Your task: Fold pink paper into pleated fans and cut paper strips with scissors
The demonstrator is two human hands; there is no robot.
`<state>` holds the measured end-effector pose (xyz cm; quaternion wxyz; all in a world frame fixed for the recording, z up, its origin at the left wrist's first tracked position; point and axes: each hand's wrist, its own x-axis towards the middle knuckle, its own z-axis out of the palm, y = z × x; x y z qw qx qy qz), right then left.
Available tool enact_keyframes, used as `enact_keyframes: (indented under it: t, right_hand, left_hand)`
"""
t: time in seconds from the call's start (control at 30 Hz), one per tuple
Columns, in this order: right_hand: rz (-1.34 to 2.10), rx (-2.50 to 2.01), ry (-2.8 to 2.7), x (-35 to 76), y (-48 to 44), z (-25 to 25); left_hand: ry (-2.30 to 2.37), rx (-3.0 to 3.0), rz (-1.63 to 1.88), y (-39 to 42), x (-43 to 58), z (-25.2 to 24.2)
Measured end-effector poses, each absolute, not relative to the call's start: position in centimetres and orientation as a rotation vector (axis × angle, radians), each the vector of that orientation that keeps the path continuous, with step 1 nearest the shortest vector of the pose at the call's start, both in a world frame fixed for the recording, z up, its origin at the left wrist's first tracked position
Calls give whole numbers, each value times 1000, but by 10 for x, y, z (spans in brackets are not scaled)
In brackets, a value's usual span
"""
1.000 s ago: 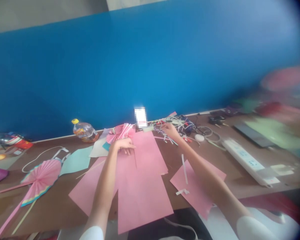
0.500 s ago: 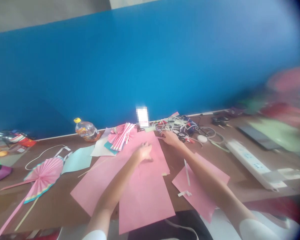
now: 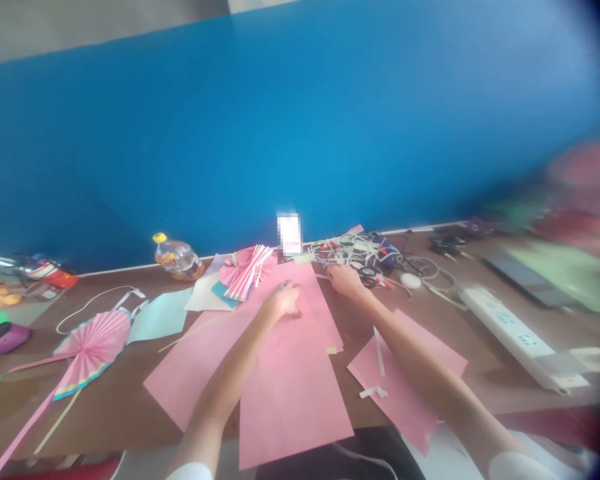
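My left hand (image 3: 283, 300) rests on the long pink paper sheets (image 3: 300, 393), which overlap down the middle of the table. Its fingers are bent, with the thumb apart, and nothing shows in its grasp. At the right edge of these sheets, my right hand (image 3: 346, 280) is closed at the fingertips on a narrow pink paper strip (image 3: 322, 276). Just behind it lies a tangle of white strips and cords (image 3: 353, 250), with scissors (image 3: 369, 273) beside the knuckles. Below my right forearm lies another pink sheet (image 3: 405, 393) with white paper scraps (image 3: 374, 392) on it.
A folded pink fan (image 3: 247, 270) lies behind my left hand, and an opened pink fan (image 3: 93, 347) lies at left. A yellow-capped bottle (image 3: 179, 259) stands by the blue partition (image 3: 280, 133). Light blue paper (image 3: 160, 316) and a white power strip (image 3: 510, 333) flank the work.
The view has shifted slightly, moving most things a little to the right. Both hands stay almost where they were, the left still on the pink sheets and the right by the tangle.
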<state>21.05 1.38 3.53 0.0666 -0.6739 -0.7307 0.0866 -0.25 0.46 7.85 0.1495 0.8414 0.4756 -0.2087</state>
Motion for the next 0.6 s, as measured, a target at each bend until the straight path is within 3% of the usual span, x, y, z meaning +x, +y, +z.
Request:
enact_keyframes:
  t: [0.4, 0.6]
  right_hand:
    - [256, -2113, -2203, 224, 9, 48]
    - [291, -2086, -2201, 230, 13, 56]
  left_hand:
    - [1376, 2335, -546, -7, 3, 80]
    - [1534, 2430, -95, 9, 5, 68]
